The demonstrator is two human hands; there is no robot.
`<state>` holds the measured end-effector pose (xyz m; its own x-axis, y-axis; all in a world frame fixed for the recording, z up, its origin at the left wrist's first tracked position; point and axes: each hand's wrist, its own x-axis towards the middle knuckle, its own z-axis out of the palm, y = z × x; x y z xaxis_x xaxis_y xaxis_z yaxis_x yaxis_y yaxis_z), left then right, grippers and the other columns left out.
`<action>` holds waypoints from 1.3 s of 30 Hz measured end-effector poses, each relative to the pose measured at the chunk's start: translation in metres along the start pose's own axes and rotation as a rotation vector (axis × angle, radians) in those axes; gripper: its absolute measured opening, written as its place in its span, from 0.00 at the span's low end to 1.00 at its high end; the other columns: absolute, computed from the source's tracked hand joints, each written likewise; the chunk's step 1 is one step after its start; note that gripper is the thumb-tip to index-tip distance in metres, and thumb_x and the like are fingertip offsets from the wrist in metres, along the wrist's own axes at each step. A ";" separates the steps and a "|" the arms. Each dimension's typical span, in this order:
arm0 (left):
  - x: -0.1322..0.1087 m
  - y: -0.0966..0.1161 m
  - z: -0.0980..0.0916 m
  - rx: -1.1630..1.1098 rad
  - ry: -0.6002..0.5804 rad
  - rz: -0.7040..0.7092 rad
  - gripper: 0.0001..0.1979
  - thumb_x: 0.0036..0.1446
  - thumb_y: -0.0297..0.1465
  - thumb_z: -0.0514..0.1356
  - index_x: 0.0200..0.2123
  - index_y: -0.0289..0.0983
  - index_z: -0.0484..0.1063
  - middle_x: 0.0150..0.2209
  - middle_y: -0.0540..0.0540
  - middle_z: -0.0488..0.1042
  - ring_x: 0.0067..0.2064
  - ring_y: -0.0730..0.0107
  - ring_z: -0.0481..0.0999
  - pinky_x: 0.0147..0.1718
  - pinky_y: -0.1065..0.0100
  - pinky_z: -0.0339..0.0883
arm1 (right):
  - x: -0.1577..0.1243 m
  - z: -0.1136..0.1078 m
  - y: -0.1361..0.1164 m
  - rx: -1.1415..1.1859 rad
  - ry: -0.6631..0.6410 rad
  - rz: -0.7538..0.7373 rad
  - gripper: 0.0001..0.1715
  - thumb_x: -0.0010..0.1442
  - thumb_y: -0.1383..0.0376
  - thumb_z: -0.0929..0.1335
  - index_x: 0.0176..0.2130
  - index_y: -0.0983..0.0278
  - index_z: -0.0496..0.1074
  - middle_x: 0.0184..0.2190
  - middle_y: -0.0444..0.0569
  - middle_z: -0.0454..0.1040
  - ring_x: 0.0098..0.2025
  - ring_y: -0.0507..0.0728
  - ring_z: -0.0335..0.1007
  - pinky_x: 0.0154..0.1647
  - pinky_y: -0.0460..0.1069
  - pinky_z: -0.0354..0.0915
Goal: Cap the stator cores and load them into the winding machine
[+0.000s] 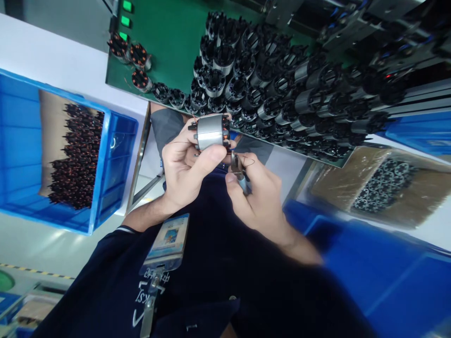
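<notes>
My left hand [183, 166] is closed around a grey metal stator [210, 132] with black end caps and copper windings, held above my lap near the table edge. My right hand [259, 197] grips a small pair of cutters [238, 171] whose tip sits just below the stator. A thin wire loops out from beside the cutters. Both hands nearly touch under the stator.
A green mat [169, 42] holds a big pile of black and grey stators [282, 80]; a few copper-wound ones [137, 56] lie at its left. A blue crate [102, 188] of wound stators stands left. A cardboard box [384, 188] with stators and a blue bin [387, 281] are right.
</notes>
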<state>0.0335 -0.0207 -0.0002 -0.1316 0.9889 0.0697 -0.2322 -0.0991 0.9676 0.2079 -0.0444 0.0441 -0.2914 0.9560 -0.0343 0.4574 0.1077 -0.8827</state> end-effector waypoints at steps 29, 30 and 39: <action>-0.021 -0.061 -0.174 0.111 0.568 -0.409 0.41 0.51 0.71 0.78 0.41 0.39 0.81 0.45 0.42 0.87 0.43 0.59 0.89 0.50 0.56 0.85 | 0.045 0.084 0.204 -0.003 -0.352 0.620 0.46 0.64 0.38 0.69 0.64 0.67 0.84 0.32 0.50 0.80 0.28 0.57 0.70 0.35 0.53 0.71; -0.019 -0.039 -0.209 0.159 0.606 -0.359 0.39 0.50 0.70 0.80 0.41 0.40 0.82 0.45 0.43 0.86 0.45 0.59 0.88 0.53 0.56 0.84 | 0.047 0.081 0.207 -0.006 -0.365 0.627 0.46 0.63 0.39 0.70 0.64 0.67 0.84 0.32 0.50 0.80 0.28 0.57 0.70 0.35 0.54 0.72; 0.011 0.041 -0.441 1.319 0.602 -0.446 0.23 0.68 0.52 0.74 0.35 0.39 0.79 0.52 0.36 0.85 0.60 0.48 0.78 0.67 0.48 0.69 | 0.046 0.084 0.217 -0.034 -0.489 0.633 0.41 0.56 0.38 0.74 0.56 0.62 0.85 0.36 0.54 0.85 0.37 0.64 0.82 0.43 0.58 0.77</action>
<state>-0.4022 -0.0624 -0.0666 -0.7239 0.6864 -0.0693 0.6017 0.6773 0.4233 0.2234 -0.0002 -0.1886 -0.3000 0.6113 -0.7323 0.6819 -0.3994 -0.6127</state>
